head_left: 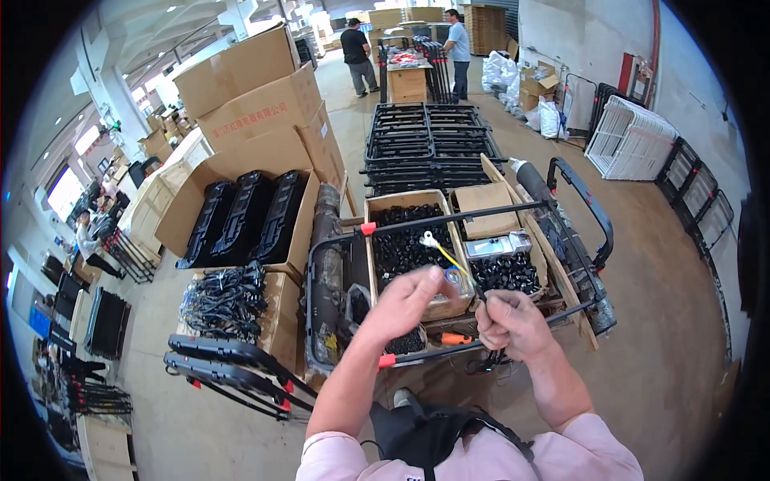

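My right hand [517, 325] is closed round a black cable, its fingers curled in and loose black strands hanging below. From this grip a yellow wire [451, 258] rises to the left and ends in a white connector [430, 239]. My left hand [409, 301] is beside the wire, fingers stretched toward it and apparently empty; part of its fingertips is hidden. Beneath both hands lies a black tubular frame [425, 224] with red pieces. Inside its outline, a wooden box [370, 240] and a carton hold many small black parts [507, 274].
An orange-handled tool [456, 339] lies near the frame's front bar. At left are a carton of black plastic housings [245, 212], a heap of bundled cables [220, 301] and stacked cartons [257, 112]. More black frames [429, 136] stand ahead. Two people are farther off.
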The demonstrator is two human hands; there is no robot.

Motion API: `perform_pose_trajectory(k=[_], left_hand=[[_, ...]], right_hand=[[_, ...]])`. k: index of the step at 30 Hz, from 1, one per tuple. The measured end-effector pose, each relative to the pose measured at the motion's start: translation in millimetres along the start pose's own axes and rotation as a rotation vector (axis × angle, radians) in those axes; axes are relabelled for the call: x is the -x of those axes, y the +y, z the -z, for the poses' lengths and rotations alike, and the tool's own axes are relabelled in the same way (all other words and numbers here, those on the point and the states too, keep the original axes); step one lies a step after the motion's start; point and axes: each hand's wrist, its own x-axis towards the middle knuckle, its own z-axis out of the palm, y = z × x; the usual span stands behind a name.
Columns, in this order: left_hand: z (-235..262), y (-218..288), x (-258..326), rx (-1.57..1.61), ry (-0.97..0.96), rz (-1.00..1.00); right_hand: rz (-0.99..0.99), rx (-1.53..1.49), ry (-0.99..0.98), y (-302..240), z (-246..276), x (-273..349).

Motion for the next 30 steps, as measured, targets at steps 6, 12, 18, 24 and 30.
perform_pose_trajectory(k=[6,12,18,24,30], left_hand=[[-78.2,-58.0,42.3,0.785,0.019,0.255],[-116.8,-81.1,84.0,1.029,0.241,0.237],[-142.0,-88.9,117.7,0.971,0.357,0.357],[-140.5,-133.6,157.1,0.727,0.649,0.348],[-99.7,-215.1,205.4,0.815,0.950,0.388]], right_hand=[[-0.126,0.304,0.043,37.9,40.0,58.2],[-0.246,0.422,-0.036,80.2,70.6,86.8],[-0.222,0.594,-0.416,106.9,83.3,78.4],[-0.391,0.696,-0.432,166.5,83.5,62.1],[-0.441,0.874,-0.237,275.3,82.5,45.8]])
